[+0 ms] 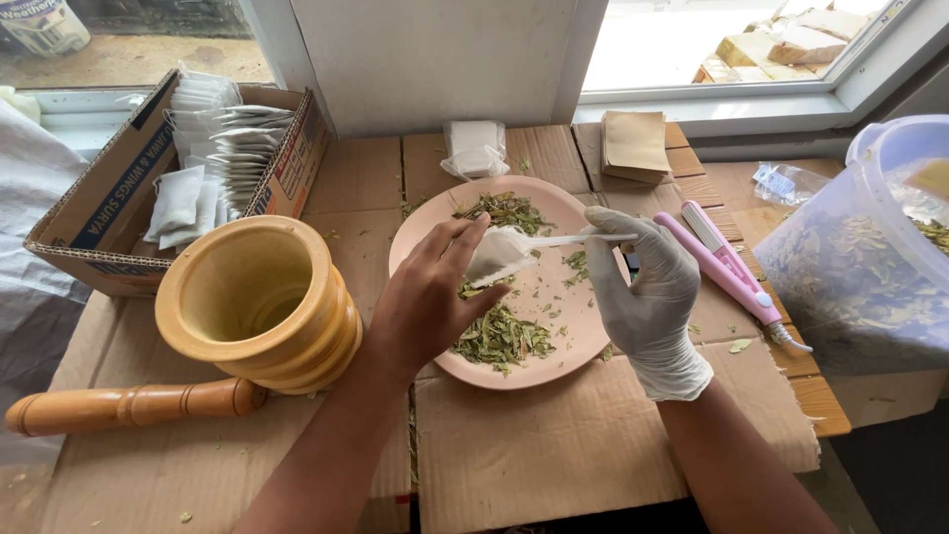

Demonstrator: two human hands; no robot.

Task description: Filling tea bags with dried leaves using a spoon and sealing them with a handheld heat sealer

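My bare left hand (pixel 427 297) holds a small white sachet (pixel 494 253) open above a pink plate (pixel 420 232). My right hand (pixel 645 287), in a white glove, holds a white plastic spoon (pixel 568 239) whose bowl is at the mouth of the sachet. Crushed green dried leaves (pixel 499 336) lie in patches on the plate, some at the far rim and more at the near side under my left hand.
A wooden mortar (pixel 257 302) stands at the left with its pestle (pixel 129 405) lying in front. A cardboard box (pixel 109 198) of white sachets sits behind. A pink sealing tool (pixel 727 267), a clear tub of leaves (pixel 860 257), brown paper squares (pixel 633 143) and a sachet pack (pixel 474 148) lie around.
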